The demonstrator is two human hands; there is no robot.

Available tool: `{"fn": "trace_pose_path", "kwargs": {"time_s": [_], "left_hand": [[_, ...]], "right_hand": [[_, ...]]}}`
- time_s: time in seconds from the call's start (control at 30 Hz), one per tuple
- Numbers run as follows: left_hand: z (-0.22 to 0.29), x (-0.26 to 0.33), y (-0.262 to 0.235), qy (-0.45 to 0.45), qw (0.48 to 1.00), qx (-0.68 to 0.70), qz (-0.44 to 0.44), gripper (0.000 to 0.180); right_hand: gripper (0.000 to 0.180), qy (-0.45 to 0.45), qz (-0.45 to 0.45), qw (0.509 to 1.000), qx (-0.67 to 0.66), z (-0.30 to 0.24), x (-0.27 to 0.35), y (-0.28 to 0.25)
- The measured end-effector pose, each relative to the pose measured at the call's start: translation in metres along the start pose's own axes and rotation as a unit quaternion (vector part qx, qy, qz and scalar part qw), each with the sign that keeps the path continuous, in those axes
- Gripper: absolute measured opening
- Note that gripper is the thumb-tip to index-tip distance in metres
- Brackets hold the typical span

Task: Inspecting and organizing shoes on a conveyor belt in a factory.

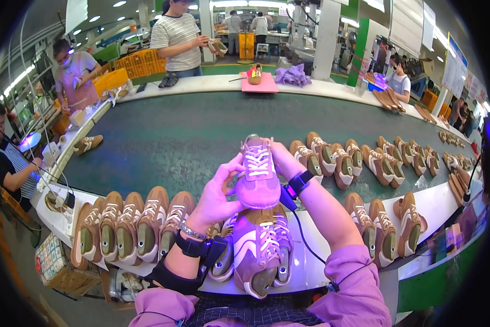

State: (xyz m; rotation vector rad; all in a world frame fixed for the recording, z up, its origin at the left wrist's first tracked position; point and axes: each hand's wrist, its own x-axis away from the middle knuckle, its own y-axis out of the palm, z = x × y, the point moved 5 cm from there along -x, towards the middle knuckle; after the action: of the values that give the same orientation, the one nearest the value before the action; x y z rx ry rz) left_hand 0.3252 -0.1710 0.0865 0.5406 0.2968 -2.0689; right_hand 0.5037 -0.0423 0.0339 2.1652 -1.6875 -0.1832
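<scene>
Under purplish light, a tan lace-up sneaker (pixel 259 188) with white laces is held up in front of me, its toe toward me. My left hand (pixel 218 192) grips it from the left, thumb by the toe and fingers along the side. My right hand (pixel 283 159) closes round its far right side near the heel; some of those fingers are hidden behind the shoe. Directly below, several matching sneakers (pixel 250 248) stand close together on the white ledge (pixel 316 240), with dark green forms inside them.
More sneakers line the ledge to the left (pixel 129 226) and right (pixel 384 229). Others stand in rows on the green conveyor belt (pixel 185 125), with a single shoe (pixel 88 144) at its far left. Across the belt lies a pink board (pixel 259 87). Co-workers (pixel 180 38) are around the line.
</scene>
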Motion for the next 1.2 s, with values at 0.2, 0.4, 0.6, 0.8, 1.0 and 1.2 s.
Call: {"fn": "trace_pose_path", "kwargs": {"time_s": [0.2, 0.4, 0.6, 0.8, 1.0, 1.2], "left_hand": [[0.019, 0.004, -0.002, 0.118, 0.985, 0.069, 0.104, 0.059], [0.054, -0.007, 0.027, 0.105, 0.945, 0.302, 0.074, 0.048], [0.073, -0.026, 0.083, 0.121, 0.941, 0.313, 0.052, 0.031], [0.097, -0.064, 0.09, 0.063, 0.949, 0.308, 0.002, 0.024], [0.099, -0.079, 0.122, -0.135, 0.913, 0.366, -0.121, 0.057], [0.054, -0.066, 0.158, -0.266, 0.918, 0.289, -0.052, 0.038]], "right_hand": [[0.037, -0.102, 0.091, 0.986, -0.099, -0.021, 0.08, 0.01], [0.048, -0.23, 0.174, 0.957, 0.0, -0.016, 0.2, -0.008], [0.05, -0.23, 0.165, 0.957, -0.07, 0.039, 0.241, -0.001], [0.06, -0.313, 0.144, 0.938, 0.03, 0.018, 0.284, 0.003], [0.111, -0.396, 0.163, 0.894, 0.133, -0.029, 0.337, -0.03], [0.104, -0.178, 0.014, 0.98, 0.087, 0.0, 0.318, -0.002]]}}
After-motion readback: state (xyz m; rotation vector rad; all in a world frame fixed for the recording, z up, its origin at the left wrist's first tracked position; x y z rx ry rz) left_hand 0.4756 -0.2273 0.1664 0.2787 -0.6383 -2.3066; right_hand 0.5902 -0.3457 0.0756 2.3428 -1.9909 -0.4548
